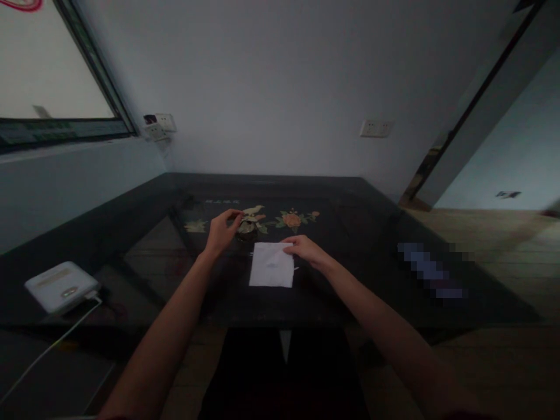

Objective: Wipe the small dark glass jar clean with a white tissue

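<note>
A flat white square (272,265), of cloth or paper, lies on the dark glossy table (153,256) in front of me. It has a faint bluish mark near its middle, and a small pale bit sticks out at its right edge. My right hand (305,247) pinches its upper right corner between thumb and fingers. Up and to the left of the square, my left hand (224,230) is curled, thumb and index tips close together. Whatever is between those tips, if anything, is too small to make out. The hand is over the table's floral print, beside a dark round shape (247,233).
At the table's left is a white box-shaped device (63,286) with a white cable (52,344) running off the front edge. A blurred-out bluish object (431,271) lies on the right side. A wall with sockets (376,128) stands behind the table.
</note>
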The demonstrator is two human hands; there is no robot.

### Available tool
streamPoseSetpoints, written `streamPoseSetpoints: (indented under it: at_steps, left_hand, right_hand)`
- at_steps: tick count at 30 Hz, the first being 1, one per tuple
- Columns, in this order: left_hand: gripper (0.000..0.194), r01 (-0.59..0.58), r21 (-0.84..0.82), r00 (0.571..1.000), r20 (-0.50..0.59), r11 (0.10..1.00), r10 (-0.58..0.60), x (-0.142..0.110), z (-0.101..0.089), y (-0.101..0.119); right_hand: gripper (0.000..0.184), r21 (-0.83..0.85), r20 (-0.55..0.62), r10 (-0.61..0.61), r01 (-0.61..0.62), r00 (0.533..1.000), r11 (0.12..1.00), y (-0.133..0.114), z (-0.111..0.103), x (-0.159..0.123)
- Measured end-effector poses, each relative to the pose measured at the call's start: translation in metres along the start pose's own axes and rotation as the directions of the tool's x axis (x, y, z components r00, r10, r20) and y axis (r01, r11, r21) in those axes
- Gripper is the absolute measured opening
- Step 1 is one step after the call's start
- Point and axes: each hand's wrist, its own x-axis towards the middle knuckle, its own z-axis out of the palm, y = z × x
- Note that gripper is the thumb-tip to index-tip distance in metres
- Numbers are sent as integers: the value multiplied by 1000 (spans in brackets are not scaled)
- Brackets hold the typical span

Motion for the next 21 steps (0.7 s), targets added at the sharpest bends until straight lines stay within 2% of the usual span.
streamPoseSetpoints:
  at_steps: [2, 3, 6, 9, 12, 15, 17, 21]
  left_hand:
    - [28, 20, 40, 1000, 13, 999, -20, -1, 1, -4]
    - [28, 40, 65, 999, 25, 997, -41, -1, 2, -7]
    - [28, 102, 114, 993, 47, 988, -108, -2, 3, -15]
    - [27, 123, 117, 991, 44, 986, -128, -1, 3, -20]
    - [27, 123, 102, 991, 44, 987, -128, -1, 4, -20]
    - [27, 120, 102, 991, 48, 988, -125, -1, 6, -21]
    - [27, 110, 106, 992, 50, 988, -116, -1, 7, -21]
    - [27, 108, 117, 992, 49, 987, -114, -1, 7, -21]
  right_hand:
    - [36, -132, 42, -27, 32, 999, 991, -10, 25, 15]
    - [37, -223, 28, -71, 75, 997, 972, -14, 37, 22]
    - [42, -291, -21, -145, 133, 989, 948, -22, 65, 34]
    - [51, -374, -75, -226, 182, 971, 910, -25, 85, 35]
    - [42, -572, -84, -313, 212, 946, 792, -23, 98, 28]
    - [29, -710, -54, -330, 196, 942, 676, -23, 106, 22]
    - [23, -741, -45, -313, 178, 949, 648, -24, 108, 21]
    - [19, -743, -73, -278, 134, 958, 656, -27, 111, 27]
